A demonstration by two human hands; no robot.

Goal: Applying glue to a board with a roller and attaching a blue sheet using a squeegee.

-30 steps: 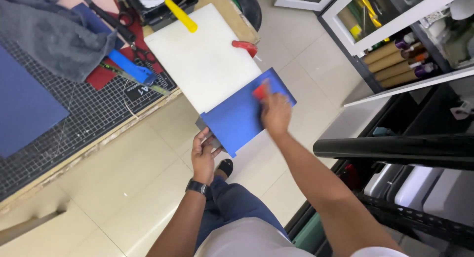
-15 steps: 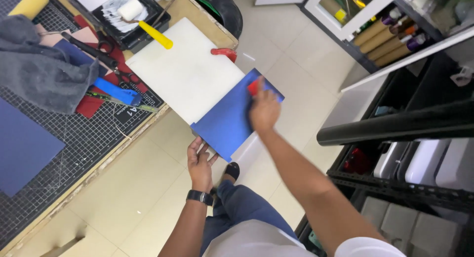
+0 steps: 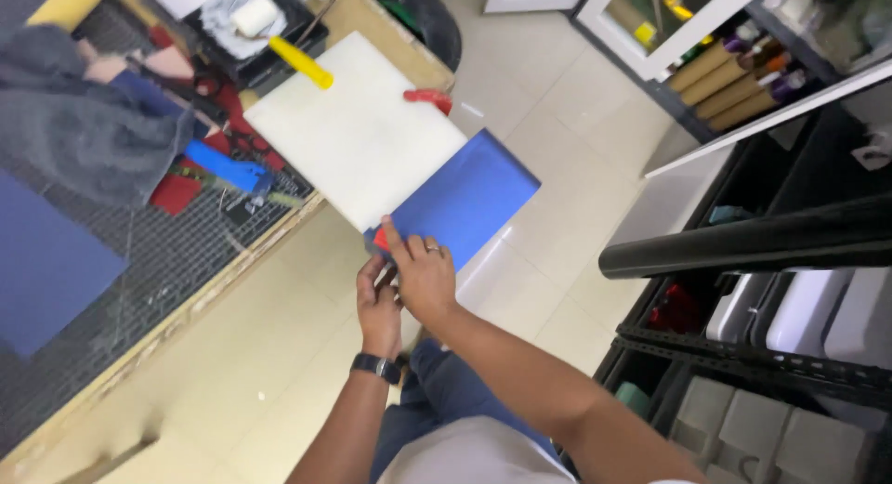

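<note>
Bench edge, white board (image 3: 358, 140): right hand (image 3: 423, 275) has slid back to the blue sheet's (image 3: 465, 201) near corner, both hands gripping it, left hand (image 3: 379, 307) beneath.

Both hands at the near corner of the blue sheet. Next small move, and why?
Probably sweep the right hand with the small red tool along the flat blue sheet toward its far edge: that tool sits at the near corner, the left hand steadies the edge, and the rest lies beyond.

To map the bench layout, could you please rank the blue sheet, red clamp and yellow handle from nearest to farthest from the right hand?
1. Blue sheet: under the right hand.
2. Red clamp: beyond, at the white board's far edge.
3. Yellow handle: farthest, up-left by the black tray.
</note>
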